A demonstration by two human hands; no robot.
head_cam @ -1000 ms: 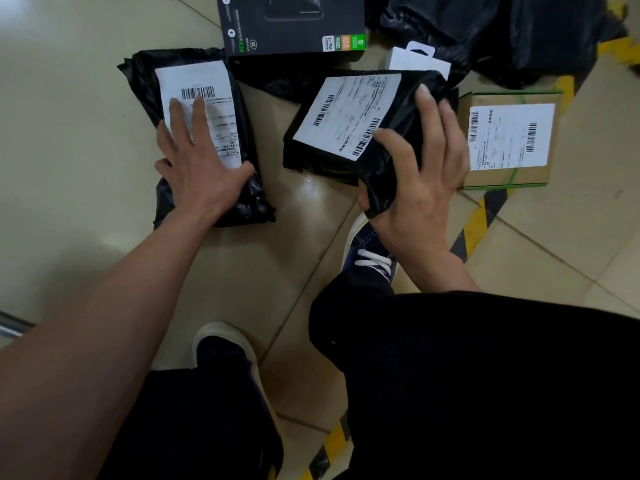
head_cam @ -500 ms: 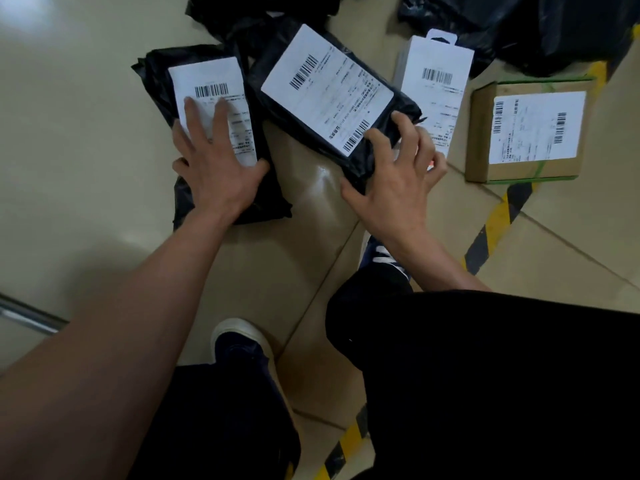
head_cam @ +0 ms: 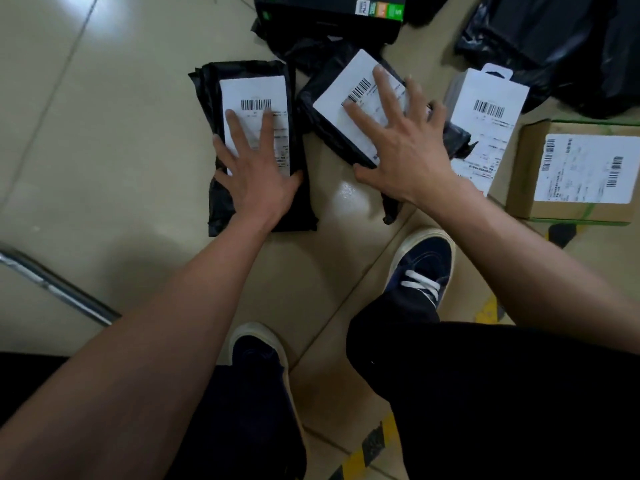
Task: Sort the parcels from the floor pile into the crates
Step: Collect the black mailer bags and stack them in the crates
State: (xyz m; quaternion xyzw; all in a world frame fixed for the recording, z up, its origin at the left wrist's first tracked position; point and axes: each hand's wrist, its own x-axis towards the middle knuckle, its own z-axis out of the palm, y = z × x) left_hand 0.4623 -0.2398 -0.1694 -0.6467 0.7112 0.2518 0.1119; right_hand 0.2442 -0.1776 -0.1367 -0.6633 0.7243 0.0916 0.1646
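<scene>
Black plastic wrapped both parcels that the person was touching on the tiled floor. The left hand lay flat on the left black parcel, with straight, spread fingers resting over its white label; it pressed on the parcel and did not grip it. The right hand was also spread wide, the fingers straight on the label of the second black parcel, which lay tilted just beside the first one. The thumb reached the near edge of this parcel, but whether it hooked under the edge I could not tell.

To the right of the second parcel lay a white hanging box with a barcode, partly under the black wrap. Further right stood a cardboard box with a white label and green strapping. At the top lay a black carton with coloured stickers, and black bags were piled in the upper right corner. Two dark blue shoes stood on the floor below the hands. A metal bar crossed the left edge.
</scene>
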